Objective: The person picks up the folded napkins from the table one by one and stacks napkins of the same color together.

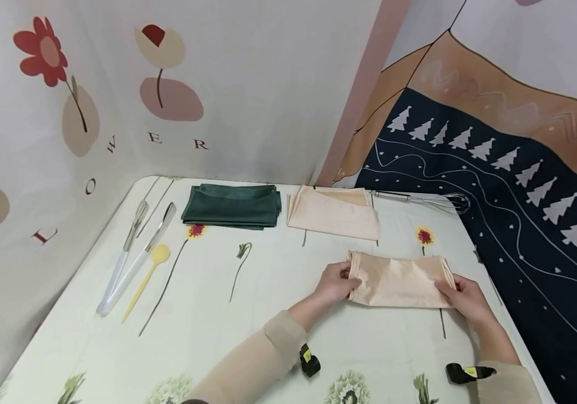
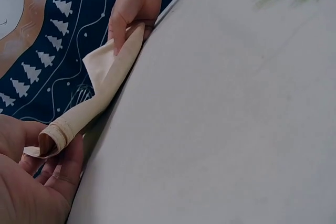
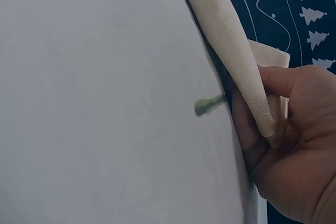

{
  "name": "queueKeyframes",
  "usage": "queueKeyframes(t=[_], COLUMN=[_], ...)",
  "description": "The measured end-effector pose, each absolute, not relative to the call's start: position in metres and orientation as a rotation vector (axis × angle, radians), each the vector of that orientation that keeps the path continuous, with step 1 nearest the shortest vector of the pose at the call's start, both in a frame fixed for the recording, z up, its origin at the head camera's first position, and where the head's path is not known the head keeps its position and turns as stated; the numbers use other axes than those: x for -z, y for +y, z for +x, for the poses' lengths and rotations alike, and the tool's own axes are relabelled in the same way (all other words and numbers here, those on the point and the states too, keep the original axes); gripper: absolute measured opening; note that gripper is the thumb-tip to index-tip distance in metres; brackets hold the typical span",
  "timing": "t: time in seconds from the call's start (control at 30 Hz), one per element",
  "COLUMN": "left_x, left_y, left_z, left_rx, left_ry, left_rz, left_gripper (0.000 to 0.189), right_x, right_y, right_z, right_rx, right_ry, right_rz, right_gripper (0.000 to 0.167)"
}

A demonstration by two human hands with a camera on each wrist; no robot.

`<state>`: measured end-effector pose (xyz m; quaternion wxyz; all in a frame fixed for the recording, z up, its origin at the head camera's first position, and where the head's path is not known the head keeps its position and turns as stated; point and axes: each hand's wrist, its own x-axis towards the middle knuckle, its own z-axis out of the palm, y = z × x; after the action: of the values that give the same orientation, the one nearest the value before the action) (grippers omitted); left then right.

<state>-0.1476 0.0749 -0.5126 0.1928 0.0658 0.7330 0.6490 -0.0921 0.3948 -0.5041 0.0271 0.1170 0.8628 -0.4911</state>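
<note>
A folded peach cloth (image 1: 397, 280) spans the space between both hands, low over the right side of the table. My left hand (image 1: 336, 283) grips its left end, thumb on top and fingers beneath. At the other end my right hand (image 1: 467, 297) pinches the cloth with the thumb over it. The left wrist view shows the cloth (image 2: 105, 95) edge-on, its near end curled into layered folds beside the left fingers. In the right wrist view the right hand (image 3: 302, 140) has thumb and fingers around the cloth's folded end.
Behind it lie a second folded peach cloth (image 1: 334, 216) and a dark green folded cloth (image 1: 230, 206). A whisk (image 1: 420, 199) lies at the back right edge. On the left are a small whisk (image 1: 134, 230), a clear-handled utensil (image 1: 142, 258) and a yellow spoon (image 1: 149, 269).
</note>
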Motion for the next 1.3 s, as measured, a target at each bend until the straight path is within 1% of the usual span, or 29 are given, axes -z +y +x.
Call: queueKeyframes(t=[0.3, 0.47, 0.6, 0.73, 0.93, 1.07, 1.3], left_x=[0.508, 0.503, 0.499, 0.497, 0.494, 0.491, 0.491], left_y=[0.069, 0.063, 0.058, 0.05, 0.039, 0.032, 0.018], left_z=[-0.154, -0.158, -0.164, -0.17, -0.18, -0.186, -0.195], left_rx=[-1.901, -1.946, -1.979, -1.994, -1.981, -1.987, -1.985], left_ry=[2.053, 2.062, 2.08, 2.083, 2.109, 2.125, 2.121], left_rz=[0.197, 0.132, 0.083, 0.06, -0.023, -0.062, -0.108], left_gripper=[0.032, 0.028, 0.025, 0.026, 0.027, 0.028, 0.029], right_x=[0.501, 0.501, 0.5, 0.496, 0.491, 0.49, 0.491], right_y=[0.387, 0.379, 0.371, 0.364, 0.355, 0.35, 0.339], right_z=[-0.096, -0.101, -0.108, -0.117, -0.128, -0.137, -0.148], right_rx=[1.568, 1.589, 1.602, 1.586, 1.567, 1.574, 1.605], right_ry=[2.702, 2.707, 2.705, 2.712, 2.708, 2.702, 2.64], right_rz=[0.296, 0.284, 0.297, 0.301, 0.22, 0.175, 0.182], right_gripper=[0.053, 0.054, 0.055, 0.054, 0.053, 0.051, 0.047])
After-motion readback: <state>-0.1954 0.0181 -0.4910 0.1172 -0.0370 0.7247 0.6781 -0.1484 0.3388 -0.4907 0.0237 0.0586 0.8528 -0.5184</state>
